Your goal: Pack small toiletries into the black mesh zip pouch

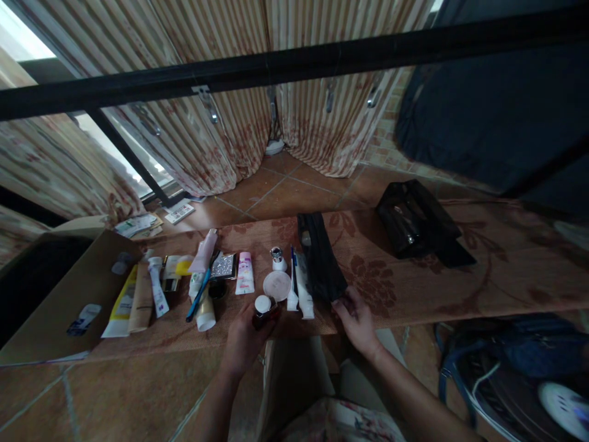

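Note:
My left hand (243,337) is closed around a small dark bottle with a white cap (262,304), at the near edge of the cloth-covered table. The near end of a long black pouch (322,261) is pinched in my right hand (356,319); the pouch lies flat. Just left of it are a white tube (304,288) and a toothbrush-like white and blue item (292,282). A round pale disc (277,285) lies beyond the bottle, with a small silver-capped jar (277,258) behind it. Left of these lies a pink and white tube (245,273).
Several tubes, including a yellow one (122,304), and a blue toothbrush (200,298) lie on the left. A cardboard box (64,301) stands at the far left. On the right sits a black translucent bag (405,221). A dark metal bar (294,64) crosses above the table.

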Demonstrator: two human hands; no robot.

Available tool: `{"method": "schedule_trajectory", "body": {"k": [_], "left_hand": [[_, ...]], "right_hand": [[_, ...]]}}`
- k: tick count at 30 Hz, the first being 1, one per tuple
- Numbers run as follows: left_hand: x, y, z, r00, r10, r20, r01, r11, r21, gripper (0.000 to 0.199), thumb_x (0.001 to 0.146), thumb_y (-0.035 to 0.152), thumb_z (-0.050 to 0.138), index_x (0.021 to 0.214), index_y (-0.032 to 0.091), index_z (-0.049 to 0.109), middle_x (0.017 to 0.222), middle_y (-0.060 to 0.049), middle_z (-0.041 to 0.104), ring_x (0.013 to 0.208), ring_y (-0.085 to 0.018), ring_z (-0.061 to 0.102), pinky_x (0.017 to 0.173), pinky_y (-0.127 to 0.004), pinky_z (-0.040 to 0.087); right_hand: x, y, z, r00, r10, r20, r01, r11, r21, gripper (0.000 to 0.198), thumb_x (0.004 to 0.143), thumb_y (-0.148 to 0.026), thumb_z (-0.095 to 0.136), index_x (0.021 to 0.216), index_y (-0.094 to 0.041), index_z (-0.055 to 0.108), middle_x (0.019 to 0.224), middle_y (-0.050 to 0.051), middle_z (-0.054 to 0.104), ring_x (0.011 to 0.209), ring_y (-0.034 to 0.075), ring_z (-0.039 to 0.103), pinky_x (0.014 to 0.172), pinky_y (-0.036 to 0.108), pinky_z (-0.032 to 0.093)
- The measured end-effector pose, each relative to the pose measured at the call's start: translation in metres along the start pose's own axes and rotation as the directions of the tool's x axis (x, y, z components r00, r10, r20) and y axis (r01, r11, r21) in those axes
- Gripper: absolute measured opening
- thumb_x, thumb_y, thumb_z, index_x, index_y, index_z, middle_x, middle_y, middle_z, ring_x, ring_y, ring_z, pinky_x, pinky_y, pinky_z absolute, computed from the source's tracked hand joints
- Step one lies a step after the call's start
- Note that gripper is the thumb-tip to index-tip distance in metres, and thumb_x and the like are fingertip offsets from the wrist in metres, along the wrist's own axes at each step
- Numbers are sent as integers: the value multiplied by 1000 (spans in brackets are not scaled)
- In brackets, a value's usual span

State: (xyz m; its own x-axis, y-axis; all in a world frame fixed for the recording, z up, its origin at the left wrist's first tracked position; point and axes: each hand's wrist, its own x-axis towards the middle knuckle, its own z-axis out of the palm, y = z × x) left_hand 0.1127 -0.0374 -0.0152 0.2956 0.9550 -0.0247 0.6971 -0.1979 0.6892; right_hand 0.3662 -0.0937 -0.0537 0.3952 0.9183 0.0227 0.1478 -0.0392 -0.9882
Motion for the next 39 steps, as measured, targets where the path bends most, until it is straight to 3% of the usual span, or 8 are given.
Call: {"method": "schedule_trajectory", "body": {"k": [7,22,29,34,39], "left_hand": [[-1,-7,9,1000,-6,-5,6,999,31,31,74,25,63,104,20,60,99,-4,64,88,-19,62,76,-30,47],[-2,6,25,994,-27,-102,39,992,123,29,81,31,58,107,20,54,103,-8,62,95,-24,62,80,-34,48],[-1,10,32,986,-49,-161,81,976,204,32,81,37,58,106,18,52,102,-10,61,91,-25,62,75,-35,48],[-1,12,29,988,-60,-145,83,984,160,31,80,34,58,106,18,53,103,-10,61,92,-25,62,77,-35,49],[6,5,11,1000,-13,-18,13,1000,-8,32,76,25,60,107,18,59,105,-8,66,97,-23,62,84,-34,48]], "right_hand": [[0,-1,0,1000,-15,-6,15,1000,8,37,80,-45,58,105,-18,59,79,4,61,66,15,55,60,26,46],[0,1,1,1000,-2,-15,2,1000,15,40,79,-49,59,105,-18,58,78,3,60,65,15,54,57,25,44],[0,1,-1,1000,21,22,-21,1000,9,31,81,-44,58,100,-19,56,74,0,55,64,14,52,57,25,42],[-1,3,0,1000,19,18,-20,999,29,32,81,-44,59,100,-19,56,74,0,57,64,14,52,58,25,43],[0,0,0,1000,-7,-12,7,1000,-7,36,80,-47,59,101,-18,59,73,2,59,65,15,54,59,26,44]]}}
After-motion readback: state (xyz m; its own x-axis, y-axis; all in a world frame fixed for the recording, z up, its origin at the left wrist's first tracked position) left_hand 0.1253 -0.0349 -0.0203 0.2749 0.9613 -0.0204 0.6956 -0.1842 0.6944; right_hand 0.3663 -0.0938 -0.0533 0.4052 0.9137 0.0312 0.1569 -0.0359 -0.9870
